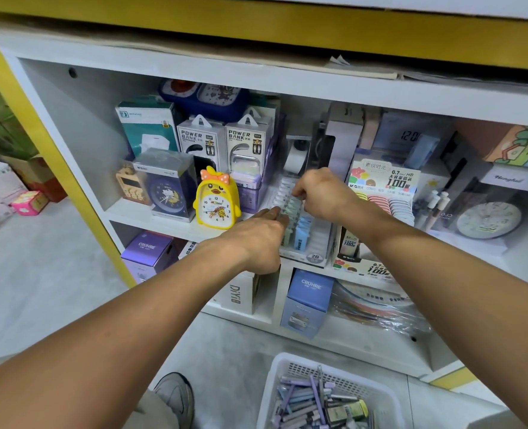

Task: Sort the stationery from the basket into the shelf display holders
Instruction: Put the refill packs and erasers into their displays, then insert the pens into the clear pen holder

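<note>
A clear slotted display holder (313,243) marked 2B stands on the middle shelf, with small pale green and blue lead cases (303,233) in its slots. My right hand (321,193) is over its upper rows, fingers curled and pinching a pale green case (296,202). My left hand (261,239) reaches in from the left, straight fingers touching the cases along the holder's left side. A white basket (275,388) with several purple and blue pens and small boxes sits on the floor at the bottom right.
A yellow duck clock (216,199) stands just left of the holder, with boxed clocks and power banks behind it. A 0.7 HB lead display (383,187) stands to the right. Purple CRUHRE boxes (309,301) fill the lower shelf. My shoe (176,394) is beside the basket.
</note>
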